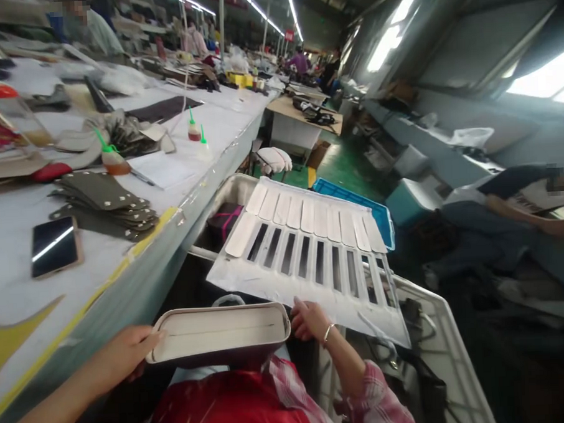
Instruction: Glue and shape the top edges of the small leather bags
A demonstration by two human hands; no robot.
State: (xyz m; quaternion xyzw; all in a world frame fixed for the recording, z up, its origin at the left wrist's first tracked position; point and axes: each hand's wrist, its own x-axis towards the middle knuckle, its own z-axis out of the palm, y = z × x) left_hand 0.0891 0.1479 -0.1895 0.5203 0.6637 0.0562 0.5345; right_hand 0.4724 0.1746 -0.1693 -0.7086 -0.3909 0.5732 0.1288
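Observation:
My left hand (pixel 124 355) grips the left end of a folded grey-white piece (pixel 219 336), held flat in front of my chest. My right hand (pixel 310 319) is closed at that piece's right end and touches the near edge of a white plastic template sheet (pixel 294 279). The sheet has a row of long slots and white strips (pixel 310 213) laid along its far side. It rests across white crates (pixel 437 348) beside the table.
A long white worktable (pixel 27 279) on the left carries a phone (pixel 54 246), a stack of dark olive cut pieces (pixel 106 197) and glue bottles (pixel 194 128). A blue crate (pixel 356 202) stands beyond the sheet. A seated person (pixel 510 208) works at right.

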